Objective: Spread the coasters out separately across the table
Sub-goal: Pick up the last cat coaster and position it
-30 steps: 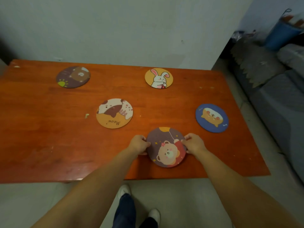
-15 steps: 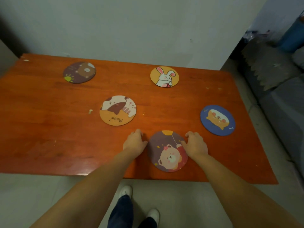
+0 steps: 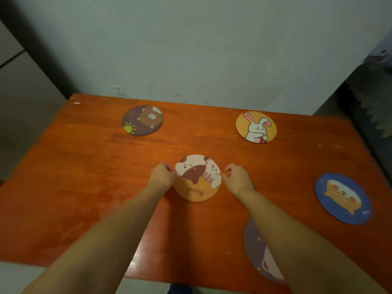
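Observation:
Five round coasters lie apart on the orange wooden table [image 3: 84, 166]. The cat coaster [image 3: 197, 178] marked "Meow" sits in the middle. My left hand [image 3: 162, 176] has curled fingers on its left edge. My right hand [image 3: 237, 177] is curled just beside its right edge, with a small gap. A brown bear coaster [image 3: 142, 120] lies at the far left and a rabbit coaster [image 3: 256, 127] at the far right. The blue coaster [image 3: 343, 198] is at the right edge. My right forearm partly hides the purple bear coaster [image 3: 257, 251] near the front edge.
A pale wall stands right behind the table's far edge. A dark couch with a zigzag-edged cloth [image 3: 373, 115] is off the right side. Bare wood shows on the table's left half. A shoe [image 3: 180, 289] shows below the front edge.
Both hands let go of the purple bear coaster near the front edge and moved forward and left to the cat coaster. The camera moved closer and tilted up.

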`<act>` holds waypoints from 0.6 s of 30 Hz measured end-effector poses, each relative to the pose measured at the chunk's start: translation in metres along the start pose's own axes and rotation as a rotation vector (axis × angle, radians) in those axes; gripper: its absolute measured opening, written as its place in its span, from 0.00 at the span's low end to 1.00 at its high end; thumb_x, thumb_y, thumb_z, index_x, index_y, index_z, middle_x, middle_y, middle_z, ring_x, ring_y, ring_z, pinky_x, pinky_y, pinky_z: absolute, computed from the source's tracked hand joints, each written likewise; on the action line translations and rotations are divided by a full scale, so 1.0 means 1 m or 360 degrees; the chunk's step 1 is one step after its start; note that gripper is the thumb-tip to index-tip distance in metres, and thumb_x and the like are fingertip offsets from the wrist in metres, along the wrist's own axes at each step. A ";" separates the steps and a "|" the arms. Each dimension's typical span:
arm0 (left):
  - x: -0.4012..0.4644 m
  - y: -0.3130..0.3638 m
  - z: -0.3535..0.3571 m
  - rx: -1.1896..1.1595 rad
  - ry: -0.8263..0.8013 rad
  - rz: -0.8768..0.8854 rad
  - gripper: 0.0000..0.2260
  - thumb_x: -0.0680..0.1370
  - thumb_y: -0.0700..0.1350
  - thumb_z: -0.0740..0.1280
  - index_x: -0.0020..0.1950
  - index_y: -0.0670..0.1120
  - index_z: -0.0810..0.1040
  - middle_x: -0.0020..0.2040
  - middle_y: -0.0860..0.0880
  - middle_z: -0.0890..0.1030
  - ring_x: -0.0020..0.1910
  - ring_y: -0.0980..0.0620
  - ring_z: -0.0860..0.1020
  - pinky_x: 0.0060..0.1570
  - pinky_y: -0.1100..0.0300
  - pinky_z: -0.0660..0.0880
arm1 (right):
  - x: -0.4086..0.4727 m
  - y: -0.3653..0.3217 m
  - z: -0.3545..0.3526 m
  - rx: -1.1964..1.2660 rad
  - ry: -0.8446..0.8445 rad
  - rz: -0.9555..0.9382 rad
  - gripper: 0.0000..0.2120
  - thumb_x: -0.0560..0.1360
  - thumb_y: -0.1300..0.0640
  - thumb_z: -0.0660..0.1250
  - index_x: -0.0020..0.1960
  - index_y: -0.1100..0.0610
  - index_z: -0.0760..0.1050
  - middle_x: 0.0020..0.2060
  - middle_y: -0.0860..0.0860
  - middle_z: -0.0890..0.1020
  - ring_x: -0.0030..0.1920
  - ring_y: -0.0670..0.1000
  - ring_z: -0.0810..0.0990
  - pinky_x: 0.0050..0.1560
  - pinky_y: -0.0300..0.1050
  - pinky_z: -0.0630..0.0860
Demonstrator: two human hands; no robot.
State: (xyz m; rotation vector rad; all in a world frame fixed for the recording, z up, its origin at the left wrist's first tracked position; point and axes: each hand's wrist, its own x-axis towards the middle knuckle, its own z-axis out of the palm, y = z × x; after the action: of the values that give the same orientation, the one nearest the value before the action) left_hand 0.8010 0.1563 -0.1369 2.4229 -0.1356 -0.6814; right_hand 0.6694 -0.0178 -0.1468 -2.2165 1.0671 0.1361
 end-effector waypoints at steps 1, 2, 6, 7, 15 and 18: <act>0.007 -0.002 -0.003 0.0004 -0.0010 -0.0030 0.12 0.76 0.41 0.65 0.57 0.37 0.78 0.58 0.36 0.82 0.58 0.39 0.78 0.54 0.52 0.74 | 0.006 -0.008 0.006 0.0011 -0.0012 0.0028 0.13 0.77 0.56 0.63 0.61 0.58 0.73 0.60 0.57 0.75 0.57 0.57 0.76 0.56 0.53 0.77; 0.013 -0.004 -0.005 0.0001 -0.0025 -0.0052 0.13 0.76 0.40 0.65 0.58 0.37 0.79 0.59 0.36 0.81 0.59 0.39 0.78 0.56 0.52 0.74 | 0.011 -0.014 0.012 0.0024 -0.0026 0.0069 0.15 0.77 0.56 0.63 0.62 0.58 0.72 0.61 0.58 0.75 0.58 0.58 0.77 0.57 0.54 0.77; 0.029 -0.005 -0.005 -0.0097 -0.0103 -0.0100 0.14 0.76 0.39 0.64 0.60 0.37 0.80 0.59 0.36 0.82 0.58 0.38 0.79 0.49 0.54 0.74 | 0.023 -0.028 0.026 0.0033 0.0015 0.0247 0.17 0.78 0.57 0.61 0.65 0.60 0.71 0.63 0.60 0.76 0.58 0.59 0.78 0.56 0.54 0.79; 0.031 -0.004 -0.003 -0.0128 -0.0125 -0.0108 0.14 0.76 0.39 0.65 0.59 0.36 0.80 0.58 0.34 0.82 0.58 0.38 0.79 0.49 0.53 0.74 | 0.026 -0.029 0.028 0.0037 0.0036 0.0291 0.17 0.78 0.57 0.61 0.65 0.61 0.72 0.62 0.60 0.76 0.58 0.60 0.78 0.56 0.53 0.79; 0.034 -0.001 0.009 -0.0561 -0.0250 -0.0267 0.10 0.75 0.35 0.64 0.36 0.43 0.79 0.38 0.44 0.77 0.45 0.45 0.75 0.42 0.57 0.69 | 0.034 -0.030 0.027 0.0318 0.0016 0.0511 0.09 0.76 0.60 0.63 0.51 0.61 0.80 0.51 0.58 0.84 0.51 0.58 0.81 0.44 0.46 0.75; 0.024 -0.005 0.006 -0.0601 -0.0208 -0.0241 0.16 0.75 0.34 0.63 0.29 0.47 0.67 0.34 0.47 0.72 0.42 0.46 0.70 0.42 0.57 0.67 | 0.027 -0.033 0.027 0.0361 0.0081 0.0438 0.04 0.76 0.58 0.64 0.47 0.55 0.77 0.49 0.55 0.83 0.47 0.55 0.79 0.43 0.45 0.74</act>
State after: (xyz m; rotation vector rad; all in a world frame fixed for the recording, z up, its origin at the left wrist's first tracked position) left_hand 0.8183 0.1510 -0.1545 2.0406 0.1164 -0.8499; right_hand 0.7166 -0.0047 -0.1601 -1.8740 1.3433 0.0739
